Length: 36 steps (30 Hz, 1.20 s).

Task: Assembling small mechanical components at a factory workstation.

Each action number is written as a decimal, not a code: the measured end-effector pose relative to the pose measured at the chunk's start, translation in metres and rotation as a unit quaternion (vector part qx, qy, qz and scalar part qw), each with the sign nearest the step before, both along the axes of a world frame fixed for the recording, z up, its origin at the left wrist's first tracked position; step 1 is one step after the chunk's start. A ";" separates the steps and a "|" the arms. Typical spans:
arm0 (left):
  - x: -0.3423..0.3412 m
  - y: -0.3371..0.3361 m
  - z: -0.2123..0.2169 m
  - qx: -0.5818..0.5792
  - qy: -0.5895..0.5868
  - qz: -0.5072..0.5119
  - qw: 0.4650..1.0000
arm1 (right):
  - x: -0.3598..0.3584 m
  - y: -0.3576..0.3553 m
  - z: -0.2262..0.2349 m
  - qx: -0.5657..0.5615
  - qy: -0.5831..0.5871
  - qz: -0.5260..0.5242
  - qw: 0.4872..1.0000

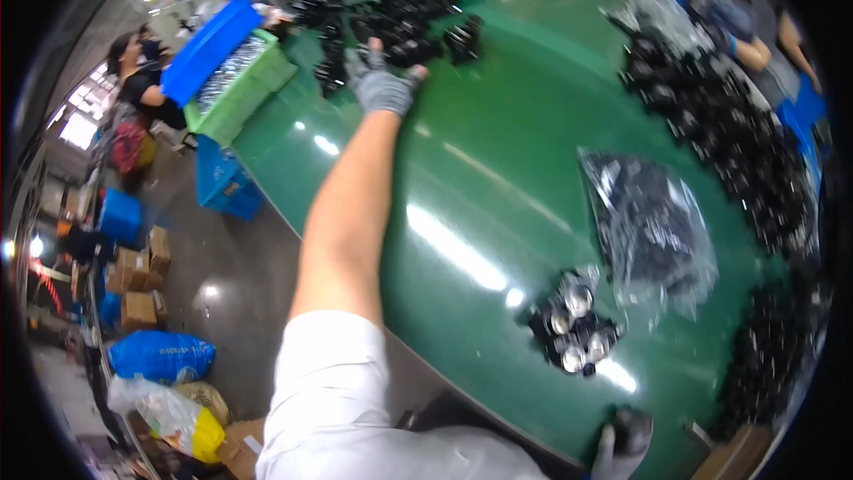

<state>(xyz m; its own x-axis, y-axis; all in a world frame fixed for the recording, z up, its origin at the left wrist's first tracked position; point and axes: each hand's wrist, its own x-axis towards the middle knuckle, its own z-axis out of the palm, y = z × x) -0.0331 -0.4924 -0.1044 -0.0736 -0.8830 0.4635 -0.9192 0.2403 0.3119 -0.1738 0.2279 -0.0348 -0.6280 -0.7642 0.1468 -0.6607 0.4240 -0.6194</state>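
- White sleeve (324, 382), at 6 o'clock: nearest the camera; the bare left forearm runs from it toward 12 o'clock across the edge of the green table (498, 187).
- Right hand (622, 444), at 5 o'clock: gloved, resting at the near table rim; whether it is curled on something or loose cannot be told.
- Left hand (382, 80), at 11 o'clock: grey glove, fingers spread wide, palm down, reaching onto the near edge of the far pile of black parts (400, 22). It closes on nothing visible.
- Far pile: many small dark pieces heaped loosely. Judged stiff, hard and light singly; a handful likely shifts and spills, so a scooping grasp from the pile's edge, fingers curled under, seems safest.
- Small cluster of black and silver parts (573, 329), at 4 o'clock: shiny round faces, probably metal and slippery; best pinched by the dark sides.
- Clear plastic bag (653, 231), at 3 o'clock: holds more dark parts; soft, crinkly film, likely to sag if lifted by one corner.
- Green bin (244, 89) with blue tray (209, 49), at 10 o'clock: just beside the table's far left edge.
- Long heap of black parts (737, 142), at 2 o'clock: near other people's arms.
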 end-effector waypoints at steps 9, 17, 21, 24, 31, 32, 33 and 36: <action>0.057 0.081 0.014 -0.028 0.057 -0.107 0.992 | -0.034 -0.054 0.034 -0.061 -0.014 0.015 0.998; 0.070 0.192 0.020 0.047 0.104 -0.253 0.961 | -0.098 -0.168 0.026 -0.003 0.278 0.001 0.961; 0.075 0.286 0.044 0.149 0.205 -0.387 0.887 | -0.092 -0.198 0.027 0.179 0.206 -0.056 0.960; 0.060 0.349 0.043 0.196 0.201 -0.522 0.806 | -0.111 -0.201 0.006 0.127 0.193 -0.055 0.971; 0.009 0.349 0.067 0.326 0.222 -0.617 0.681 | -0.076 -0.155 0.025 0.085 0.041 -0.037 0.995; 0.011 0.345 0.070 0.327 0.175 -0.628 0.684 | -0.059 -0.148 0.034 0.062 0.033 -0.016 0.997; 0.004 0.345 0.073 0.318 0.179 -0.631 0.685 | -0.050 -0.133 0.042 0.042 0.031 -0.012 0.999; -0.008 0.352 0.072 0.354 0.185 -0.637 0.659 | -0.056 -0.096 0.016 -0.036 0.002 0.052 0.998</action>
